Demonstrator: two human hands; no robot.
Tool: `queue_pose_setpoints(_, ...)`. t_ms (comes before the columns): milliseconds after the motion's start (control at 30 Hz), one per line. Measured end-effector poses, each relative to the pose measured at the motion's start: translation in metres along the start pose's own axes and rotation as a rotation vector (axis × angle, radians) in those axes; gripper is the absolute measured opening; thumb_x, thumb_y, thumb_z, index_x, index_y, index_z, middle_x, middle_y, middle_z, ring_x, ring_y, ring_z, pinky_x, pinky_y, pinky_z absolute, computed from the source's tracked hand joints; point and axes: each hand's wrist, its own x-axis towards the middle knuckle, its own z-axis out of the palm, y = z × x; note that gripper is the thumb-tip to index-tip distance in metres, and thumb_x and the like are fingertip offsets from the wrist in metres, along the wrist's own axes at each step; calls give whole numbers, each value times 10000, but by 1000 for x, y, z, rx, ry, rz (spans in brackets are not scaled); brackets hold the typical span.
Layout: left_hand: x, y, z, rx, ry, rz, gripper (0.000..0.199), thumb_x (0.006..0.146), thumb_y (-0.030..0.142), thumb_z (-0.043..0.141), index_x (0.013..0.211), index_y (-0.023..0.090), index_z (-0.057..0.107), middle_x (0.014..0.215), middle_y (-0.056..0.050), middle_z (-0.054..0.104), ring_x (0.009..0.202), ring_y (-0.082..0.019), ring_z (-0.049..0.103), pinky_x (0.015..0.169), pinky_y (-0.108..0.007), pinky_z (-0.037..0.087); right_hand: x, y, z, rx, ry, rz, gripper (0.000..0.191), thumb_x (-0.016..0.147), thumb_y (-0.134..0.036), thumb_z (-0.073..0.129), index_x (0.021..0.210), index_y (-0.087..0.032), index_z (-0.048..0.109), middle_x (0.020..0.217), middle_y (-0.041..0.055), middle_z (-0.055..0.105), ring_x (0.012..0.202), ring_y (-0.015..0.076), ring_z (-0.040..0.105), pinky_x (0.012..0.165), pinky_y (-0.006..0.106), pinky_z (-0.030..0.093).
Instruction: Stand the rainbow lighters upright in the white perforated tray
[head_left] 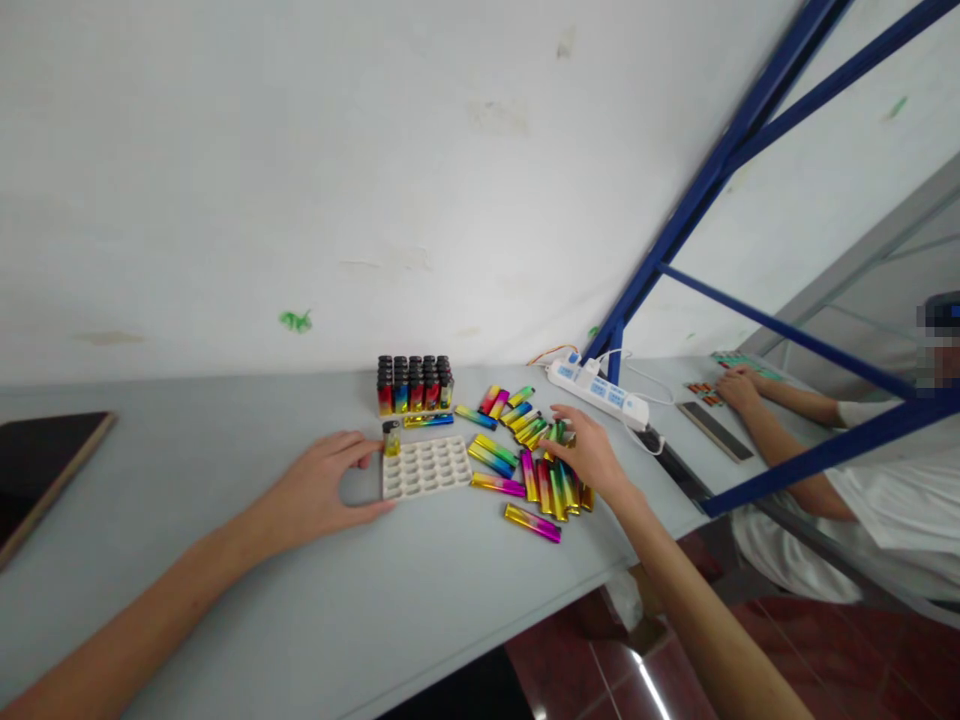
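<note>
My left hand point(322, 487) is at the left side of a white tray point(427, 468) with rows of round holes. Its thumb rests at the near corner and its index finger at the far one, holding the tray between them. A clear yellow lighter with a black top point(391, 440) stands in the tray's far left corner, close to my index fingertip. My right hand point(592, 452) is over a pile of shiny rainbow-coloured lighter sleeves point(551, 485), thumb and index finger apart around a green one point(555, 432). Whether the fingers touch it is unclear.
Behind the tray stands a block of black-topped lighters point(415, 385) in coloured sleeves. A white power strip point(598, 390) with cables lies by the blue metal frame point(675, 220). A dark panel point(45, 470) is at the left. Beyond the frame, another person's hands point(739, 388) work on the table.
</note>
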Motion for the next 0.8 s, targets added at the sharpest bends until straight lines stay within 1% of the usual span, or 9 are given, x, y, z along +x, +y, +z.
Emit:
queue_pose_setpoints(133, -1, 1, -1, -2, -2, 13, 470, 769, 650, 740, 956, 222, 683, 933, -44, 693, 921, -269, 669, 891, -377, 528, 0, -9, 3, 97, 104, 15, 411, 918, -293, 672, 1319, -204, 680, 1297, 145, 735, 987, 268, 763, 1001, 485, 587)
queue_pose_setpoints(233, -2, 1, -1, -10, -4, 21, 470, 774, 644, 745, 976, 224, 688, 938, -35, 692, 905, -255, 661, 875, -365, 527, 4, -19, 9, 240, 224, 47, 462, 900, -355, 677, 1333, -197, 689, 1429, 177, 666, 964, 262, 754, 954, 476, 608)
queue_pose_setpoints(300, -2, 1, -1, -12, 0, 28, 467, 779, 643, 745, 978, 225, 687, 948, -33, 693, 914, -252, 658, 881, -364, 525, 8, -30, 13, 431, 268, 118, 540, 855, -439, 741, 1328, -183, 694, 1429, 186, 660, 935, 252, 739, 882, 445, 620)
queue_pose_setpoints(367, -2, 1, 0, -10, 3, 28, 461, 780, 632, 751, 977, 222, 682, 952, -36, 690, 927, -257, 656, 891, -372, 523, 15, -49, 20, 651, 226, 182, 569, 812, -503, 798, 1269, -173, 721, 1262, 151, 741, 938, 248, 723, 864, 411, 607)
queue_pose_setpoints(467, -3, 2, 1, -13, -5, 21, 453, 762, 598, 777, 977, 215, 667, 943, -38, 675, 929, -267, 656, 892, -385, 521, 25, -88, 32, 925, 45, 164, 470, 843, -574, 782, 1121, -197, 738, 1016, 76, 769, 901, 215, 699, 822, 348, 584)
queue_pose_setpoints(533, -3, 4, 1, -18, -19, 17, 455, 761, 589, 789, 978, 212, 655, 943, -39, 666, 931, -268, 653, 894, -391, 518, 33, -116, 41, 1072, -108, 114, 441, 880, -627, 733, 1075, -234, 683, 879, 21, 727, 746, 169, 656, 692, 298, 555)
queue_pose_setpoints(633, -4, 7, 0, -21, -19, 20, 444, 765, 582, 797, 953, 213, 636, 940, -40, 660, 942, -271, 650, 887, -394, 515, 42, -152, 55, 1169, -284, 82, 439, 909, -678, 675, 1077, -282, 589, 658, -86, 525, 496, 106, 427, 487, 230, 391)
queue_pose_setpoints(700, -4, 8, 0, -24, -11, 23, 441, 758, 577, 808, 934, 218, 623, 935, -37, 660, 943, -272, 650, 883, -395, 516, 44, -167, 65, 1110, -290, 78, 422, 938, -686, 627, 1047, -281, 579, 615, -105, 407, 473, 100, 306, 448, 222, 278)
queue_pose_setpoints(800, -4, 8, 0, -32, -8, 23, 454, 749, 569, 827, 951, 219, 620, 940, -35, 661, 938, -270, 650, 888, -398, 515, 41, -176, 82, 919, -157, 48, 478, 973, -689, 542, 831, -233, 569, 608, -73, 393, 531, 112, 324, 488, 252, 254)
